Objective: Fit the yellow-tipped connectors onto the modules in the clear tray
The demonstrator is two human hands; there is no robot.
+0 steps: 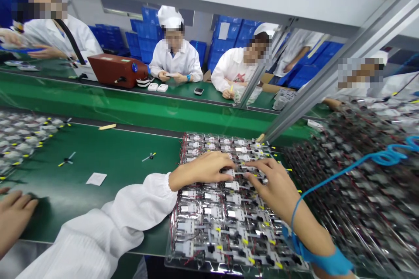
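Observation:
A clear plastic tray [168,253] holds many small white parts with red wires, black pieces and yellow-tipped strips. Over its middle, my left hand [204,168] reaches in from the left, thumb and fingers curled around one of the small parts. From the right comes my right hand [276,185], its thumb and index fingertip closing on the black-and-white end of a part beside the left fingertips. The two hands are close but apart. What lies exactly between the fingertips is small and partly hidden. A blue wrist strap [327,261] circles my right wrist.
Stacked filled trays [353,183] rise at right, crossed by a blue coiled cord [353,163]. Another filled tray [22,144] and a co-worker's hand [16,213] are at left. Loose parts [67,159] and a white square [96,178] lie on the green table. A metal post [310,89] slants behind.

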